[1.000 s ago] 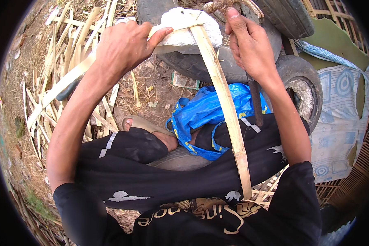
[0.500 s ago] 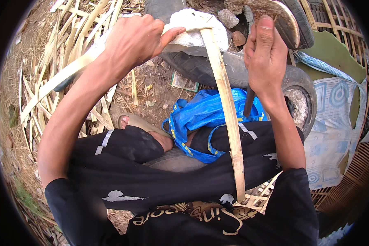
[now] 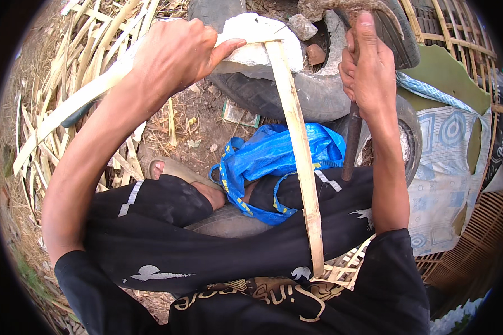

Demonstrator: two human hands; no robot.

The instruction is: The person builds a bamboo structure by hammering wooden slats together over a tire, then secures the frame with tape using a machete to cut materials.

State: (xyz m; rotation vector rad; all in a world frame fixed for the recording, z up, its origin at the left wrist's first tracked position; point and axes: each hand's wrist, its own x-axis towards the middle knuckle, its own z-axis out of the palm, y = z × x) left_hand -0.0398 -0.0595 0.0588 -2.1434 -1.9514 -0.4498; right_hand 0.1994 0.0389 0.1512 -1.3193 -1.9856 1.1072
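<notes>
With fingers closed, my left hand point(image 3: 176, 53) grips a long pale bamboo strip point(image 3: 67, 114) that slants down to the left. The strip's other end lies over a rough white block point(image 3: 251, 28). Across that end sits the top of a second bamboo strip point(image 3: 296, 134), which hangs down towards my lap. My left thumb presses along the first strip, close to where they meet. My right hand point(image 3: 369, 70) is wrapped round the dark handle of a hammer point(image 3: 352, 142), thumb up. Its rusty curved head is at the top edge, right of the block and apart from the strips.
The white block rests by old tyres point(image 3: 262, 97) with stones point(image 3: 302, 27) among them. A blue bag point(image 3: 274, 162) lies between my legs. Loose bamboo strips point(image 3: 103, 42) are piled at left. A patterned cloth point(image 3: 444, 173) and woven bamboo point(image 3: 475, 240) are at right.
My right hand and the hammer have shifted slightly up and to the right, away from the strips. My left hand keeps its grip on the strip at the block. The view has shifted a little.
</notes>
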